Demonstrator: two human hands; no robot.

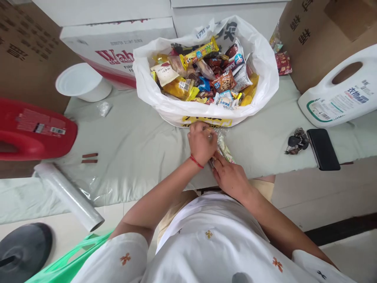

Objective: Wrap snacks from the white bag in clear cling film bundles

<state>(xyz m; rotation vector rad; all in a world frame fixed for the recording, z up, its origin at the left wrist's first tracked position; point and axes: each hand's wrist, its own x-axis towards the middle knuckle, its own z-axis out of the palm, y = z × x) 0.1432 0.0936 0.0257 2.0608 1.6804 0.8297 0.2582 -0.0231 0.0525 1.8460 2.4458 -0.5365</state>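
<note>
Just in front of the white plastic bag point(165, 112), my left hand point(202, 143) is closed, fingers bent around clear crinkled plastic. My right hand point(232, 177) is closed too, its fingertips meeting the left hand at the same plastic. A small snack packet point(226, 148) in clear film with a pale green and white pattern shows between and beside my hands. My fingers cover much of it. Wrapped snacks point(203, 74) in many colours fill the bag.
A white tub point(84, 84), red jug point(38, 129), film roll point(69, 196) and two small brown sticks point(89, 158) are at left. At right lie a black phone point(324, 149), keys point(297, 140) and a white detergent jug point(341, 94). Boxes point(118, 51) line the back.
</note>
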